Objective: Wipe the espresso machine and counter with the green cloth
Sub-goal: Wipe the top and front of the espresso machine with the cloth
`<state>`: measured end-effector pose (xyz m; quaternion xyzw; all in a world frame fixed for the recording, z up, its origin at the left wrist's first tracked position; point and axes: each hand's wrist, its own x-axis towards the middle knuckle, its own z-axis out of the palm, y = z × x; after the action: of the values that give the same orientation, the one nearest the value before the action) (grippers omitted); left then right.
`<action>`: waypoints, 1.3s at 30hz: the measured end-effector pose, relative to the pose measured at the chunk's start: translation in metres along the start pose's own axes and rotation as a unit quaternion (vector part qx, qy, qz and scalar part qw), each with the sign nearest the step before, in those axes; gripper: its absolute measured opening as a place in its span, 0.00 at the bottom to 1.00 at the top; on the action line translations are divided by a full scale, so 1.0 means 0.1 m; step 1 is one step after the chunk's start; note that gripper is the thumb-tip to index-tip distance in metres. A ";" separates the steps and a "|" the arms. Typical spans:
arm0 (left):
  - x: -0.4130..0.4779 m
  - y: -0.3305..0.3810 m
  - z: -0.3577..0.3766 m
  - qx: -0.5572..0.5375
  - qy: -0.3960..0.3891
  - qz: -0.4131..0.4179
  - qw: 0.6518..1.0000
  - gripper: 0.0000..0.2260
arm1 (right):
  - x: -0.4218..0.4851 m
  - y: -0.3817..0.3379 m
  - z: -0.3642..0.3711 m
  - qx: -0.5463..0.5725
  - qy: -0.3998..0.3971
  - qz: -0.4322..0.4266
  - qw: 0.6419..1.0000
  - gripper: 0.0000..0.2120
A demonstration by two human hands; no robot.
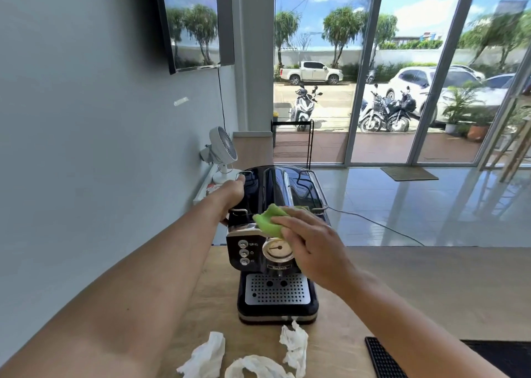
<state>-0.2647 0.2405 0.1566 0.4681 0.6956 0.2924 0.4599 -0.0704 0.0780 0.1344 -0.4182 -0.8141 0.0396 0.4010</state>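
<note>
A pale wooden counter [416, 285] is seen across the lower frame, set against a grey wall on the left.

A black espresso machine [275, 188] is stood upright on the counter, front panel turned to the camera. Its perforated metal drip tray [277, 289] is seated at the base.

The left hand [233, 195] is placed against the machine's upper left side, beside the chrome rail. The fingers are curled round that edge and the body is gripped (the fingertips are hidden behind the casing).

The right hand [311, 247] is laid over the top front edge of the machine. Its fingers are bent down over the green cloth [267, 220], which is held bunched and pressed onto the machine's top, just above the round gauge [276, 248].

A black ribbed mat [385, 359] is noted at the near right of the counter, well apart from the machine.

A small white fan [221, 151] is seen behind the machine, by the wall.

Three crumpled white tissues are left on the counter in front of the machine: one at left [204, 357], one in the middle [253, 366], one at right [296, 346], the last nearly touching the base.

Three round buttons [244, 252] are stacked left of the gauge.
</note>
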 end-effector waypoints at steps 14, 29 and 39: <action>-0.02 0.04 0.03 -0.005 0.023 0.004 1.000 0.32 | 0.00 0.16 -0.10 -0.114 -0.084 -0.136 0.981 0.17; 0.02 0.01 0.00 0.030 0.023 0.007 0.999 0.36 | -0.14 0.33 -0.16 -0.080 -0.047 -0.166 0.982 0.15; 0.03 -0.02 0.10 -0.031 0.048 0.035 0.998 0.42 | -0.12 0.29 -0.75 0.070 0.199 0.060 0.976 0.20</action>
<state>-0.2572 0.2422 0.1497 0.4631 0.6909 0.3517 0.4295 0.0040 0.0679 0.1656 -0.4365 -0.6868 0.0358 0.5801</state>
